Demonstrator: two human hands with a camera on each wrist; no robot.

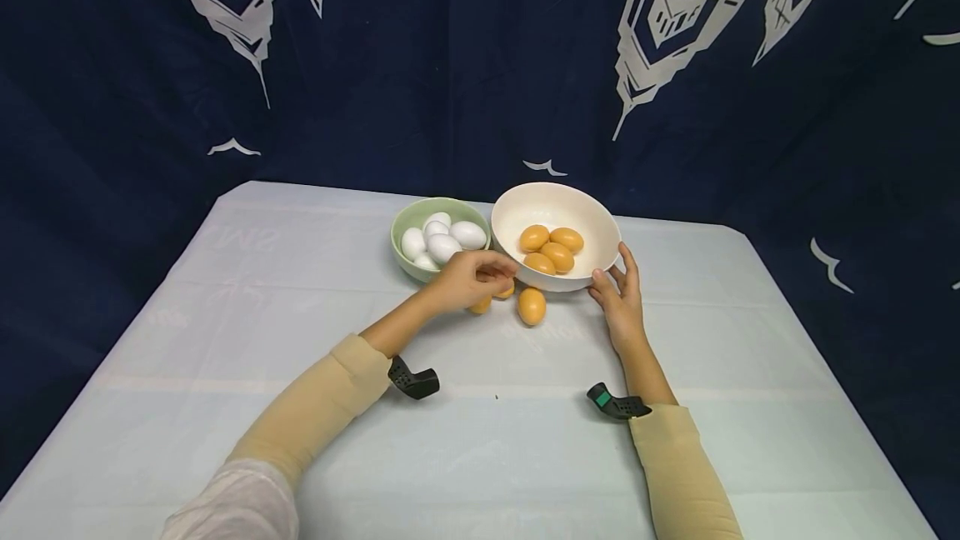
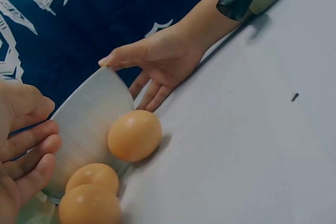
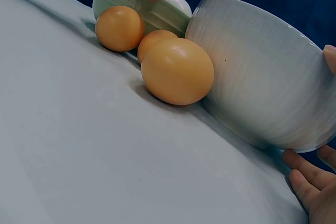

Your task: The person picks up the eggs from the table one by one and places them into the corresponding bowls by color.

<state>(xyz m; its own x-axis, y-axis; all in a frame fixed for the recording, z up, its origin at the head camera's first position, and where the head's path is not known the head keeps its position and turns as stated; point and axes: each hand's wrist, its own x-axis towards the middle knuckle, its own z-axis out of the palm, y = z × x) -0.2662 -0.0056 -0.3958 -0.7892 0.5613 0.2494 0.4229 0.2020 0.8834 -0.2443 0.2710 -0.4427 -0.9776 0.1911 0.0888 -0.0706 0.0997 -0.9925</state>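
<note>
A white bowl point(image 1: 517, 198) holds several brown-orange eggs point(image 1: 558, 257). My right hand point(image 1: 621, 307) grips its right side, the thumb at the rim and fingers lower on the outer wall. Over the front left of that bowl hovers my left hand point(image 1: 471, 277), its fingers loosely bent and nothing visible between them. Three orange eggs lie on the table in front of the bowls; one egg point(image 1: 532, 307) sits apart in the head view, while two are partly covered by the left hand. Those two, a nearer egg point(image 2: 90, 205) and a farther egg point(image 2: 94, 176), overlap in the left wrist view.
A green bowl point(image 1: 402, 255) with several white eggs point(image 1: 444, 248) stands left of the white bowl, close against it. Both are near the back edge of the white-covered table point(image 1: 225, 290). Behind hangs a dark blue cloth point(image 1: 390, 65) with white prints. A tiny dark speck point(image 2: 295, 97) lies on the tabletop.
</note>
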